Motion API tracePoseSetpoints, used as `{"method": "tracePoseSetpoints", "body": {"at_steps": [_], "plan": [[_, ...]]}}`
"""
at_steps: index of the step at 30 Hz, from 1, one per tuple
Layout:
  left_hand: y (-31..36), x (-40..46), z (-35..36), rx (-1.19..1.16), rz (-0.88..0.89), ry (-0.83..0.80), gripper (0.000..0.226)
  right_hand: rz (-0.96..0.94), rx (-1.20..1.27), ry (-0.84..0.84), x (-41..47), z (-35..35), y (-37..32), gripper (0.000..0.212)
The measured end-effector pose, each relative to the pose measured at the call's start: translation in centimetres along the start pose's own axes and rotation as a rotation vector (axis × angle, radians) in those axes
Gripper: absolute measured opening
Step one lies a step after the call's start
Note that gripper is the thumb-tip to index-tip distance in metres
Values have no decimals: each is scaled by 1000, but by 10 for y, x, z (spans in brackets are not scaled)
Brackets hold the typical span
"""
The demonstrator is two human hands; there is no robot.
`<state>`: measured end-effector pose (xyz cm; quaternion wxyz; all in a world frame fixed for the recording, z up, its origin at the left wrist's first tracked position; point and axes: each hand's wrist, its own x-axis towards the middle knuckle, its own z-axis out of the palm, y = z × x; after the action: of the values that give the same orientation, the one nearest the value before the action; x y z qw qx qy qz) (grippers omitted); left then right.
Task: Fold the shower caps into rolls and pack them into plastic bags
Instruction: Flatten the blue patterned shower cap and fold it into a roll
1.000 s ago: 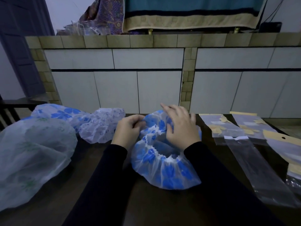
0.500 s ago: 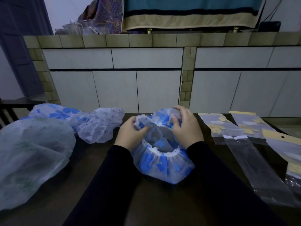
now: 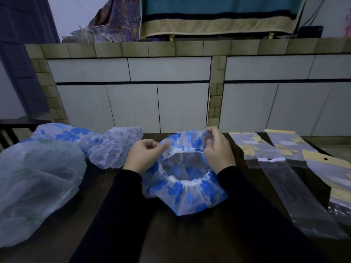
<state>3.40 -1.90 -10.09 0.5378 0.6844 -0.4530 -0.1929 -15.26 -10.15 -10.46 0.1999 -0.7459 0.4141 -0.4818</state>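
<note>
Fingers (image 3: pixel 163 146) of the left hand (image 3: pixel 141 158) and right hand (image 3: pixel 217 149) are pinched on the far rim of the blue cap (image 3: pixel 186 192). A moment ago it was bunched; now it is pulled wide at the table's (image 3: pixel 180 240) middle. Bags (image 3: pixel 275 168) wait at three o'clock.

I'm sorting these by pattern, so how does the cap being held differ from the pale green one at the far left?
The held shower cap has bold blue flowers; the green cap has faint green print. The left hand and right hand pinch the held shower cap's rim, opening upward; the green cap lies untouched, dome up. Both are translucent plastic.
</note>
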Motion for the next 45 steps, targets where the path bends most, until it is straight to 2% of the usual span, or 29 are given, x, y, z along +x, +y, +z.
{"method": "tracePoseSetpoints", "body": {"at_steps": [2, 4, 5, 8, 9, 12, 15, 17, 19, 21, 23, 25, 27, 29, 30, 35, 38, 41, 43, 45], "plan": [[0, -3, 0, 115, -48, -100, 38, -70, 85, -13, -2, 1, -1, 18], [-1, -3, 3, 121, -80, -139, 46, -111, 125, -44, -4, 2, 0, 10], [-1, -2, 3, 78, -82, -109, 44, -105, 110, -56, -4, 3, 2, 7], [-4, 2, -3, -43, -51, 99, 12, -13, -47, -8, -3, 3, 9, 20], [-5, 2, -4, -62, -48, 156, 10, 29, -75, 9, -3, 3, 10, 21], [-5, 2, -1, 42, -35, 180, 26, 100, -132, 18, -2, 5, 12, 21], [-4, -1, 4, 254, -11, 105, 22, 54, -140, 18, 0, 8, 13, 12], [-1, -2, 2, 383, 75, 103, 39, 19, -91, -13, 0, 8, 12, 12], [6, -3, 2, 354, 197, 123, 55, -29, -31, -34, 0, 9, 7, 14], [16, -7, 8, 336, 247, 117, 56, -109, 36, -45, -3, 9, 2, 14], [20, -8, 16, 440, 213, 98, 57, -190, 96, -70, -5, 10, -2, 15], [15, -5, 19, 500, 176, 93, 47, -206, 97, -73, -6, 8, 0, 11], [10, -2, 14, 336, 154, 115, 32, -151, 38, -43, -5, 4, 4, 7], [6, 0, 9, 125, 152, 161, 25, -64, -12, -19, -2, 4, 8, 22], [5, 0, 9, 112, 164, 188, 28, -17, -19, -23, -1, 4, 9, 28], [2, -4, 14, 396, 205, 150, 54, 131, -47, -60, -1, 6, 16, 31], [2, -1, 13, 431, 171, 119, 43, 156, -124, -26, 3, 3, 19, 30], [-5, 1, 5, 384, 7, 21, 41, 198, -259, 1, 8, -1, 21, 31], [-10, 1, 0, 410, -88, -52, 41, 305, -343, -80, 9, -5, 22, 44], [-11, 1, 0, 399, -98, -99, 35, 452, -311, -218, 9, -7, 20, 50]]}}
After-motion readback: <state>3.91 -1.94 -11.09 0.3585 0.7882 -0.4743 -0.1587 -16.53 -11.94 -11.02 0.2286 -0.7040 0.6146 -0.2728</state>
